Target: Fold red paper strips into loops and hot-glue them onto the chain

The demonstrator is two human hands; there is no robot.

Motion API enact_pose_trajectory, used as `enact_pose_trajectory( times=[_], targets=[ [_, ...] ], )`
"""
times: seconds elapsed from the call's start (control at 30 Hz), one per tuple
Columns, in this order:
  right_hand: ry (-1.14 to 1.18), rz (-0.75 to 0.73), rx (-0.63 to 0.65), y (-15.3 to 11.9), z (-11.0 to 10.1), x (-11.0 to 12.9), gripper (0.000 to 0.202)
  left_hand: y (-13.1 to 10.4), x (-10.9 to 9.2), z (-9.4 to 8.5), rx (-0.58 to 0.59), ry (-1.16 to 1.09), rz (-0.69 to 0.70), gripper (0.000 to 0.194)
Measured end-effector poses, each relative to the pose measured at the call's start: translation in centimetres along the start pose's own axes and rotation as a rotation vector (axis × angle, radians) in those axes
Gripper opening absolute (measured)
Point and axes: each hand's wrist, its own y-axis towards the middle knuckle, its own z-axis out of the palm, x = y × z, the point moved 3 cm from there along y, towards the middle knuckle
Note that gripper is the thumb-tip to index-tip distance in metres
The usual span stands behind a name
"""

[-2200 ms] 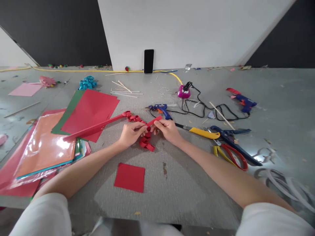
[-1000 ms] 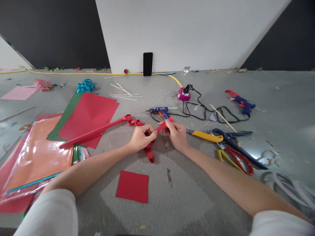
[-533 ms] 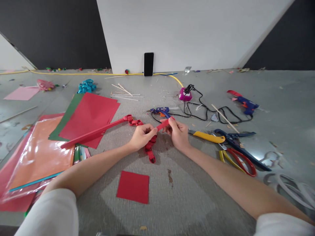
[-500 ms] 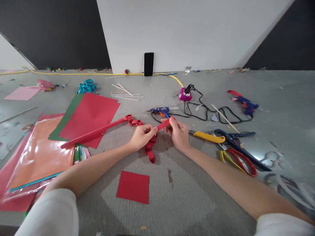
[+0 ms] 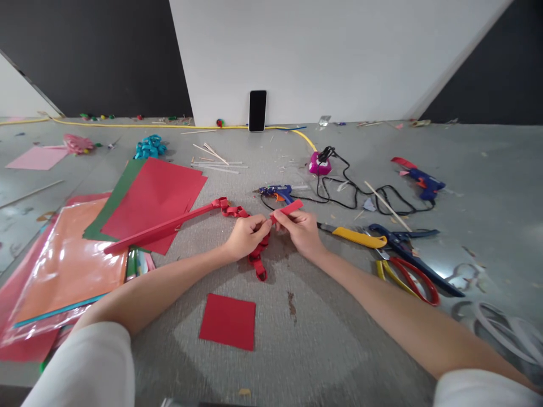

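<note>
Both hands meet above the middle of the grey surface. My left hand [image 5: 248, 236] is closed on the left end of a short red paper strip [image 5: 291, 209]. My right hand [image 5: 302, 230] pinches the same strip close to my left fingertips, and its free end points up to the right. A red folded paper chain [image 5: 257, 264] passes behind and under my left hand. From its far end a long red strip [image 5: 161, 229] runs left over red sheets [image 5: 156, 195]. Nearer me lies a red paper square [image 5: 228, 321].
A blue glue gun [image 5: 275, 191] lies just beyond my hands. To the right are a yellow-handled cutter [image 5: 360, 237], red-and-yellow scissors [image 5: 413, 277], a second glue gun [image 5: 426, 182] and black cables. A phone [image 5: 257, 111] leans on the wall; plastic-covered orange sheets [image 5: 80, 254] lie left.
My right hand's fingertips have slid left along the short strip toward my left hand, leaving its right end free. My left hand has hardly moved.
</note>
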Motion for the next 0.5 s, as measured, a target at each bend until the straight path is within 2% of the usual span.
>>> enact_pose_trajectory(
  times=[0.17,0.4,0.5],
  targets=[
    [0.077,0.001,-0.085,0.3,-0.3,-0.4,0.035,0.0,0.1,0.1,-0.006,-0.005,-0.011,0.039],
    [0.070,-0.004,-0.108,0.1,-0.5,-1.2,0.053,-0.2,-0.1,0.1,0.005,0.005,0.020,0.040],
    [0.146,0.023,-0.111,0.3,-0.4,-1.4,0.058,-0.3,-0.2,0.1,0.010,-0.001,0.023,0.040]
  ],
)
